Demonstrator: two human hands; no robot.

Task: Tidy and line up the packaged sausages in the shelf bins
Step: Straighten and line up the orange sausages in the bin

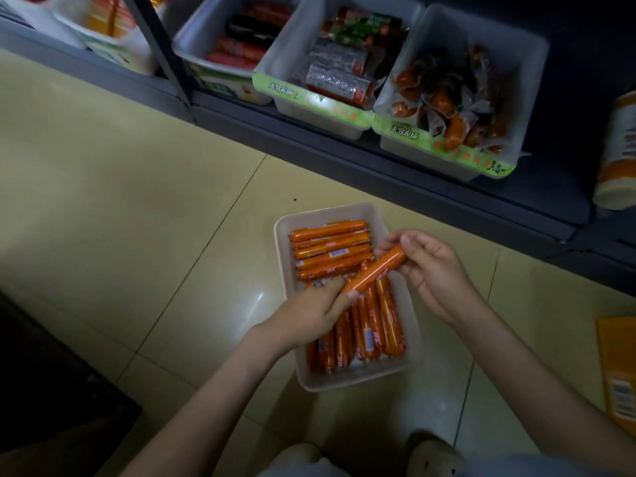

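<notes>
A white bin (406, 370) sits on the tiled floor, filled with orange packaged sausages (330, 249). Those at the far end lie crosswise in a row; those at the near end lie lengthwise. One orange sausage (375, 268) is held tilted above the bin. My left hand (309, 315) grips its lower end and my right hand (433, 266) pinches its upper end.
On the low dark shelf stand several white bins: one with red sausages (241, 49), one with dark and green packs (344, 63), one with loosely piled orange sausages in clear wrap (454, 98). A cup container (619, 149) is at right. A yellow box (619, 373) lies on the floor.
</notes>
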